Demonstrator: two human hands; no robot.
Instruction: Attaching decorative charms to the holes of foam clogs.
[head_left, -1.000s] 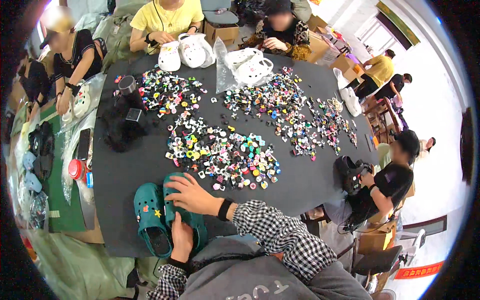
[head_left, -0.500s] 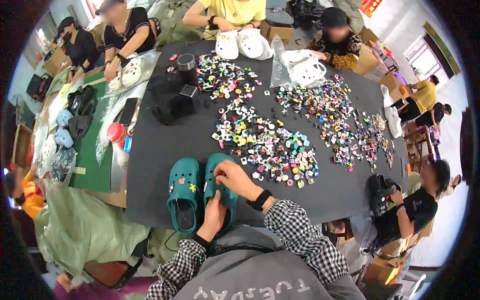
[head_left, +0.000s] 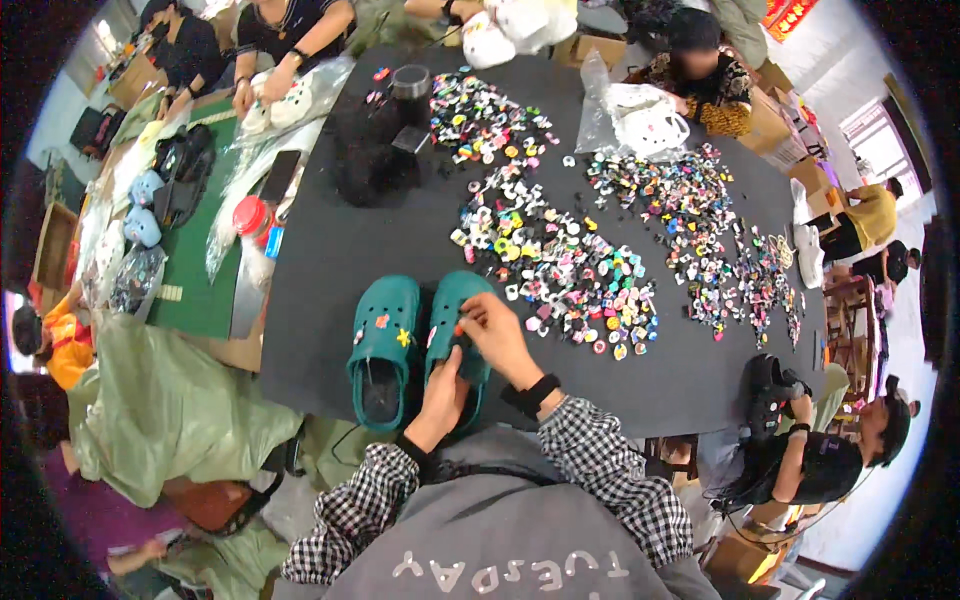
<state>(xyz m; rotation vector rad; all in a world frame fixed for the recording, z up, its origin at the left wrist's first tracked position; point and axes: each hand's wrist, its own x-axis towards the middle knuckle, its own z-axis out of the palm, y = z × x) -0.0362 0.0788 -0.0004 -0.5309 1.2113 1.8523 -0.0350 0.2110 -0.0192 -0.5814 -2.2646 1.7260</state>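
Two dark green clogs lie side by side at the near edge of the black table. The left clog (head_left: 386,298) carries an orange flower-shaped charm (head_left: 381,321), a yellow star-shaped charm (head_left: 404,338) and a small pale one at its side. My left hand (head_left: 438,402) grips the right clog (head_left: 455,293), its fingers reaching into the foot opening. Above that clog's upper, my right hand (head_left: 503,342) pinches a small orange-red charm (head_left: 459,329). Something black shows between the two hands' fingertips; its kind is unclear. The right clog's strap is partly covered by my hands.
Heaps of small colourful charms (head_left: 555,250) spread ahead and to the right. A dark cup (head_left: 410,88) stands at the far left of the table. White clogs (head_left: 648,125) lie on plastic across from me. Several people work around, one at right with a black clog (head_left: 762,395).
My view has shifted, so the table appears higher up. My right hand's fingers have moved closer to my left fingertips, and the orange-red charm shows more clearly. The left hand keeps its grip.
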